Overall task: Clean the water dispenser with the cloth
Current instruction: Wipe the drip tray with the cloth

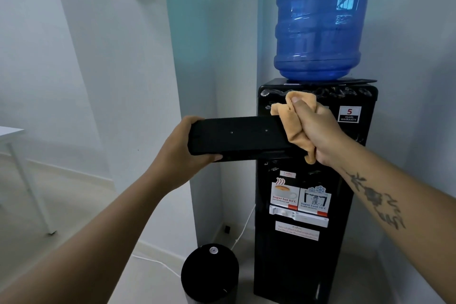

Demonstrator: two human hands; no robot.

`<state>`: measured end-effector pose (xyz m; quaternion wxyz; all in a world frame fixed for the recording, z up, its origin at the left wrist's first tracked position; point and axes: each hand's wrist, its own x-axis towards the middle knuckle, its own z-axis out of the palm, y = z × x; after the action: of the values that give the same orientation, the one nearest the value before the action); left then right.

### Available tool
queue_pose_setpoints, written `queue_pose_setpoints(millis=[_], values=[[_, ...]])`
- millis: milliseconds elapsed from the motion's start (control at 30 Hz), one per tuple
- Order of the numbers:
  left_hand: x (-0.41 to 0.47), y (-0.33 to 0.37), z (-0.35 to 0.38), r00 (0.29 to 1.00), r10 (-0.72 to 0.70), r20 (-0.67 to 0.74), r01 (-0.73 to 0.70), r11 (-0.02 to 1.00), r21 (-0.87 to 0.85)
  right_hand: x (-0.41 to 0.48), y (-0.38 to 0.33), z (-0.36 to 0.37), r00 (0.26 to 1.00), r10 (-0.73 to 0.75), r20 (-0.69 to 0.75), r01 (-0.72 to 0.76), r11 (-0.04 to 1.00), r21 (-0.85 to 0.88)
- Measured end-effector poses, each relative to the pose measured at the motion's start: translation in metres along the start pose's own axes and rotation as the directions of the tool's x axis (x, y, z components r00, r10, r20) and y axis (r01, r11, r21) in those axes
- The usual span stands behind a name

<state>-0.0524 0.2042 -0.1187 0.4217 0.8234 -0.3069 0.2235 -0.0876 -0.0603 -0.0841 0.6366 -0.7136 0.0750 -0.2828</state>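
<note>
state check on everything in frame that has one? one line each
left hand: gripping the left end of the black tray
black tray: detached, held level in front of the dispenser
right hand: closed around the orange cloth
orange cloth: bunched, pressed on the tray's right end
water dispenser: upright, smeared near the top edge
blue bottle: seated inverted on the dispenser
black bin: on the floor, lid shut
</note>
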Motion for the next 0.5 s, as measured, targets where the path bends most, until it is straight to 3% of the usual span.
queue_pose_setpoints(millis=[100,167,233,333,400,433,467,500], values=[[0.001,0.004,0.003,0.999,0.008,-0.038,-0.009,1.0,-0.023,0.0,0.002,0.006,0.973,-0.199,-0.119,0.178,0.969,-0.169],[0.003,0.007,0.007,0.999,0.015,-0.051,-0.017,0.999,-0.05,-0.005,0.005,0.015,0.882,-0.44,-0.165,0.335,0.835,-0.436],[0.005,0.014,0.015,0.996,0.017,-0.084,-0.023,0.997,-0.074,-0.015,0.014,0.033,0.758,-0.652,-0.021,0.538,0.644,-0.544],[0.009,0.027,0.028,0.982,0.082,-0.173,-0.108,0.983,-0.151,-0.032,0.022,0.06,0.488,-0.791,0.37,0.841,0.312,-0.442],[0.009,0.034,0.027,0.977,0.114,-0.183,-0.148,0.971,-0.189,-0.033,0.02,0.052,0.278,-0.789,0.548,0.91,0.033,-0.414],[0.008,0.035,0.024,0.974,0.127,-0.187,-0.164,0.967,-0.197,-0.029,0.022,0.043,0.235,-0.79,0.567,0.898,-0.047,-0.438],[0.006,0.035,0.02,0.973,0.135,-0.185,-0.17,0.967,-0.188,-0.022,0.025,0.032,0.266,-0.81,0.523,0.871,-0.031,-0.491],[0.004,0.036,0.018,0.975,0.139,-0.175,-0.168,0.972,-0.164,-0.014,0.027,0.022,0.366,-0.831,0.419,0.826,0.083,-0.558]])
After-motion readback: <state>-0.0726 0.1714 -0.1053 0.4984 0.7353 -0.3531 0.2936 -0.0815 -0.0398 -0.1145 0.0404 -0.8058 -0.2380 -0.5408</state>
